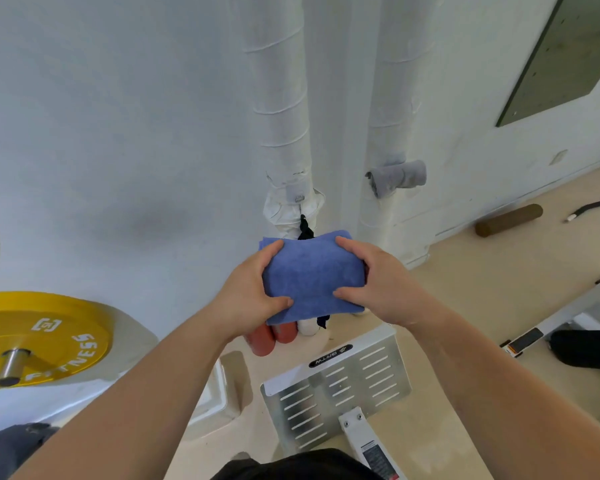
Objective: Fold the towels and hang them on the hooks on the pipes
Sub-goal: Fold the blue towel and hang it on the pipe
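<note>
plate (336, 393) of slotted metal lowest in front, flat on the pale floor (465, 306). above it, two bare forearms stretched forward. left hand (253, 299) gripping the left edge of the blue towel (312, 275): thumb pressed on the near face by the lower corner, one finger curled over the upper corner, the rest hidden behind. right hand (381, 282) gripping the right edge likewise, thumb on the near face, finger hooked over the top. blue towel folded into a thick pad, held in the air between both hands, before the foot of the left pipe (281, 98). just under and behind it, two red rolls (271, 336) and a white roll (307, 327) on the floor. off to the left, a yellow disc (49, 337). further back, left pipe wrapped in white, with a small hook (299, 198) on its front and a black strap (305, 228) hanging beneath, its lower end hidden by the towel; touching or not, cannot tell. right pipe (392, 98) just beside, with a folded grey towel (399, 176) hung on its front. beyond, a brown roll (508, 220) on the floor by the white wall (118, 133).
</note>
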Motion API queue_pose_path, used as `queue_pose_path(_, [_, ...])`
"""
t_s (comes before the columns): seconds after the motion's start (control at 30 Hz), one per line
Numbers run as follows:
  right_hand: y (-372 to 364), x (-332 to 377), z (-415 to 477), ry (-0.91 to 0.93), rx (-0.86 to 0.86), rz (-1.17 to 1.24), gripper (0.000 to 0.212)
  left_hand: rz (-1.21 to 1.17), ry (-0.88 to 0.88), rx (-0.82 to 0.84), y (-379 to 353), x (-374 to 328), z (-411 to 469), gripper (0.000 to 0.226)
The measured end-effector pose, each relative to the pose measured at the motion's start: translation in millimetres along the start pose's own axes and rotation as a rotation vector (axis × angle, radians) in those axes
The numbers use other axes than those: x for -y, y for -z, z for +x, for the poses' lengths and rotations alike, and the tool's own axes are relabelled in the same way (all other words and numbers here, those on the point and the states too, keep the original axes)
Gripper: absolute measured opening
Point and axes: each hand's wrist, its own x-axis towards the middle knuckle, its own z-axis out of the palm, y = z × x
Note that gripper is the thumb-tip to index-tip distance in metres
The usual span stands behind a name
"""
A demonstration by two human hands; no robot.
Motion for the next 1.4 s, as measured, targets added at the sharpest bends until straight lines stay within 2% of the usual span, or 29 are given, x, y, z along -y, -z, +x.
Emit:
queue_pose_path(0.13, [5, 12, 16, 0.119, -0.051, -0.114, 0.04, 0.041, -0.086, -0.153, 15, -1, 7, 0.044])
queue_pose_path(0.23, [9, 25, 34, 0.151, -0.028, -0.158, 0.024, 0.094, -0.116, -0.153, 33, 2, 14, 0.019])
queue_pose_path(0.3, [13, 37, 44, 0.144, -0.004, -0.091, 0.022, 0.045, -0.085, -0.137, 49, 6, 20, 0.015])
queue_pose_path(0.37, [15, 55, 53, 0.123, 0.043, 0.063, 0.012, -0.132, -0.039, -0.105, 70, 8, 26, 0.026])
queue_pose_path(0.43, [12, 74, 64, 0.103, 0.039, 0.219, 0.006, -0.329, -0.036, -0.079, 92, 7, 34, 0.024])
queue_pose_path(0.5, [5, 93, 80, 0.102, -0.061, 0.273, 0.007, -0.451, -0.056, -0.109, 112, 4, 42, 0.016])
queue_pose_path(0.53, [1, 103, 88, 0.108, -0.115, 0.282, 0.01, -0.485, -0.056, -0.131, 121, 1, 47, 0.018])
queue_pose_path(0.6, [-7, 122, 104, 0.11, -0.213, 0.297, 0.017, -0.508, -0.059, -0.14, 137, -4, 56, 0.034])
queue_pose_path(0.7, [-13, 144, 123, 0.11, -0.316, 0.311, 0.022, -0.532, -0.158, -0.128, 157, -6, 69, 0.063])
queue_pose_path(0.8, [-10, 161, 135, 0.136, -0.388, 0.291, 0.02, -0.492, -0.255, -0.148, 175, -13, 84, 0.065])
queue_pose_path(0.87, [-5, 169, 140, 0.172, -0.4, 0.297, 0.022, -0.424, -0.324, -0.192, 185, -20, 94, 0.054])
queue_pose_path(0.97, [6, 179, 144, 0.199, -0.352, 0.35, 0.036, -0.393, -0.425, -0.246, 194, -34, 107, 0.036])
queue_pose_path(1.07, [27, 188, 150, 0.245, -0.303, 0.437, 0.028, -0.424, -0.433, -0.267, 201, -54, 120, 0.029])
queue_pose_path(1.13, [48, 192, 157, 0.311, -0.308, 0.453, 0.033, -0.439, -0.463, -0.29, 204, -70, 127, 0.025])
queue_pose_path(1.27, [97, 200, 176, 0.435, -0.317, 0.474, 0.04, -0.448, -0.523, -0.294, 207, -110, 136, 0.045])
queue_pose_path(1.4, [146, 202, 196, 0.541, -0.296, 0.401, 0.038, -0.363, -0.55, -0.393, 208, -153, 153, 0.045])
